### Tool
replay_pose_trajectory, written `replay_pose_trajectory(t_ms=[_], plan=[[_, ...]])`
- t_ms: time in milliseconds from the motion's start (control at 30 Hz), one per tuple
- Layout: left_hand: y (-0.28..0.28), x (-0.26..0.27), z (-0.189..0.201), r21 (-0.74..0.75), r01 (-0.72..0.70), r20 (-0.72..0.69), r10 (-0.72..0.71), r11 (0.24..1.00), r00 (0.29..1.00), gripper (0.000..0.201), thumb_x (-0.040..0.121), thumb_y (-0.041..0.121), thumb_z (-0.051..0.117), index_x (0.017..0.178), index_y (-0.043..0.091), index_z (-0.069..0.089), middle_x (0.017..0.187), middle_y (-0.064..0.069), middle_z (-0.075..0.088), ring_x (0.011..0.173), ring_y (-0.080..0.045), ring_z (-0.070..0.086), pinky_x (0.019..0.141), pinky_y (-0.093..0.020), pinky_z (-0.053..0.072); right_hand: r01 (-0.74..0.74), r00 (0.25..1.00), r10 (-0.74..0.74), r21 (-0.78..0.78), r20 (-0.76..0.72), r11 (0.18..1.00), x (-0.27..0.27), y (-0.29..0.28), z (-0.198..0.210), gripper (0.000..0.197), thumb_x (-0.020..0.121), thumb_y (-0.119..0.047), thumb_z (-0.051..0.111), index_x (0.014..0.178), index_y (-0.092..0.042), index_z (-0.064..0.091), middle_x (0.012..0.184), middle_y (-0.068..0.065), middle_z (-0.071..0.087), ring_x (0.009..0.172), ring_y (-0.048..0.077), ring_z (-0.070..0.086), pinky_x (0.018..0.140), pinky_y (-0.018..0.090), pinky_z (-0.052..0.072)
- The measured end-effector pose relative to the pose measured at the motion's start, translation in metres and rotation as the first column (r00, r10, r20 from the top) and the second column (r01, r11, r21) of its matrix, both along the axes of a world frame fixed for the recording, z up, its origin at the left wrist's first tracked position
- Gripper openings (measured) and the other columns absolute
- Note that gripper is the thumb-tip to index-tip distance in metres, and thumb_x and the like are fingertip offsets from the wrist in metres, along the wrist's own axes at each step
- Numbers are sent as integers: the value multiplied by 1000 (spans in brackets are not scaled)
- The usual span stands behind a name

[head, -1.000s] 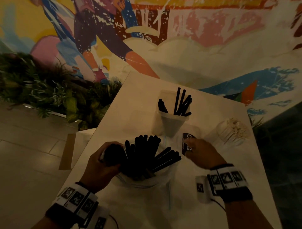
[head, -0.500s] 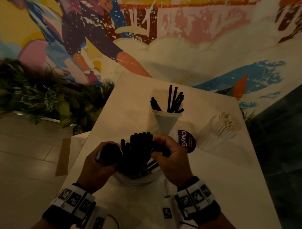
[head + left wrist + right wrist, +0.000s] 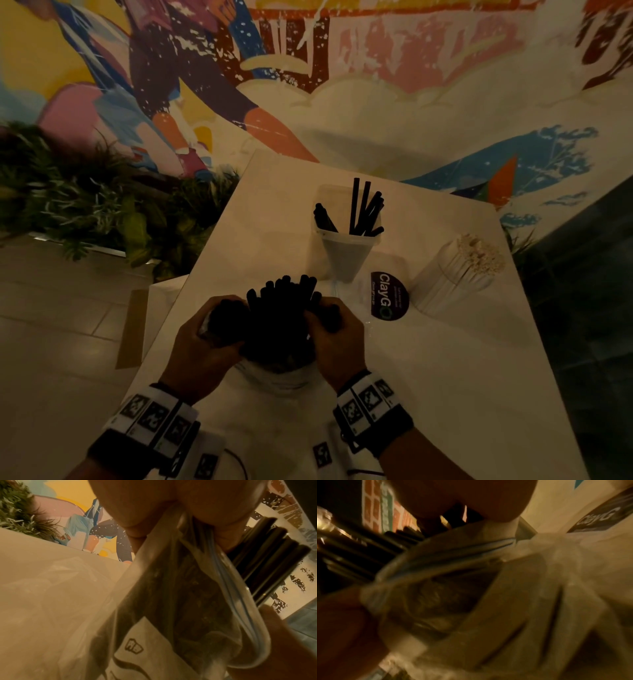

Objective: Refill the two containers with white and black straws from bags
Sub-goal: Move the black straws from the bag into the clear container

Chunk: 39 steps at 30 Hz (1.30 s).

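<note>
A clear zip bag (image 3: 274, 373) stands on the white table (image 3: 445, 377) near me, with a bundle of black straws (image 3: 281, 308) sticking up out of it. My left hand (image 3: 219, 318) grips the bag and bundle from the left; in the left wrist view its fingers pinch the bag (image 3: 180, 595) beside the black straws (image 3: 267, 561). My right hand (image 3: 325, 315) curls round the straws from the right at the bag's mouth (image 3: 453, 555). Beyond stands a clear container (image 3: 346, 253) holding several black straws (image 3: 363, 209). A container of white straws (image 3: 455, 274) leans at the right.
A round dark ClayGo sticker (image 3: 388, 296) lies on the table between the two containers. Green plants (image 3: 85, 205) line the floor at the left, below a painted mural wall (image 3: 342, 85). A cardboard piece (image 3: 132, 329) lies on the tiled floor beside the table.
My right hand left the sticker, came left and closed round the straws. The splayed straws are now gathered into one upright bundle. My left hand kept its hold.
</note>
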<state>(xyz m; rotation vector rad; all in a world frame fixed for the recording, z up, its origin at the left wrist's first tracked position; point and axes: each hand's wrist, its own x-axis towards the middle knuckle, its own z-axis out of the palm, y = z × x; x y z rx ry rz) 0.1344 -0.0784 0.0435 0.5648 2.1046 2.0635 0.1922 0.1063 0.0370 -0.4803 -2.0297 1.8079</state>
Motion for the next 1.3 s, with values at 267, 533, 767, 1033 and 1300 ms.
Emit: replay_pose_trajectory(t_ms=[267,533,767,1033,1300], plan=[[-3,-1,-3,-7,5,3,-5,1000,1000,55,52,29,69,102,9,59,104,2,64,93,-8,63,80,-14,52,62,997,-50,253,-56,965,0,7,-2,36,70,1,56,64,-29,38,58,-10,45,52,7,43,53,17,39],[-2,-1,-1,13,13,9,-13,1000,1000,46,52,29,72,96,37,62,100,5,67,91,-9,64,79,-18,54,40,986,-16,141,-165,989,-4,12,11,47,78,1,74,57,-23,39,53,-7,48,48,0,44,57,14,42],[2,4,6,57,28,-1,-28,998,1000,46,51,28,72,93,43,63,94,14,68,88,-4,64,74,-14,52,-30,1000,28,182,12,983,3,19,-20,33,76,-18,65,57,-33,42,54,-12,49,54,8,47,58,30,46],[0,2,3,42,10,26,-11,999,1000,44,50,30,71,93,31,62,96,8,67,88,-7,64,74,-15,53,-115,993,118,150,-12,982,2,22,3,48,81,-1,70,56,-23,36,49,-12,46,50,2,43,58,15,41],[0,2,5,44,17,15,-18,999,1000,44,50,30,72,91,42,63,95,9,68,88,-8,64,74,-15,54,-120,975,82,-180,-207,976,-5,36,79,44,76,-3,74,56,-7,36,53,10,40,44,20,50,53,32,51]])
